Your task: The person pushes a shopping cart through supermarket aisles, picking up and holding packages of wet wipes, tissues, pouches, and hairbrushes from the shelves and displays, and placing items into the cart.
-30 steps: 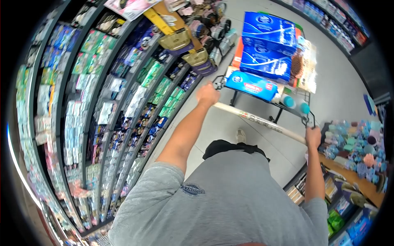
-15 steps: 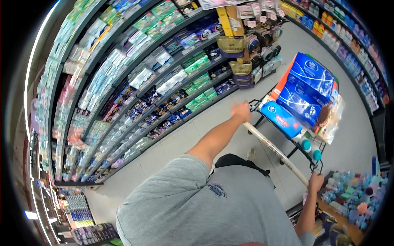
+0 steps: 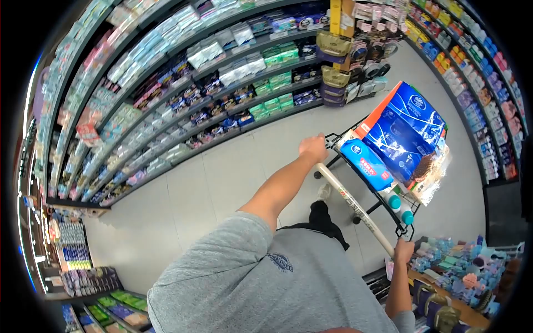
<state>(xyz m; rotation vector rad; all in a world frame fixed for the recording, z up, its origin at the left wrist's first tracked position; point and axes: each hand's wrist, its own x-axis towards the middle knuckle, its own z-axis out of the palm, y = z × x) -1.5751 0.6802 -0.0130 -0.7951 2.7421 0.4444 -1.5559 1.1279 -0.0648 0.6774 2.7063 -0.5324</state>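
A shopping cart's pale handle bar (image 3: 355,210) runs diagonally in front of me. My left hand (image 3: 314,148) is closed round its upper end, beside the black metal frame. Round the lower end my right hand (image 3: 404,251) is closed too. The cart's basket holds a large shiny blue pack (image 3: 397,136) with an orange edge. Nearer the handle lies a smaller blue pack (image 3: 366,165) with a red label. Two teal-capped bottles (image 3: 394,202) stand by the right side. A brown bristly item (image 3: 423,166) in clear wrapping leans against the large pack.
Long curved-looking shelves (image 3: 233,72) of packaged goods line the left. More shelves of bottles (image 3: 461,72) stand at the far right. A display of blue and pink items (image 3: 472,272) is close to my right arm. Tiled floor (image 3: 200,200) lies between.
The view has shifted, so the cart and both hands appear farther left. One leg has come forward below the handle. Both hands keep their hold, and green packs show at lower left.
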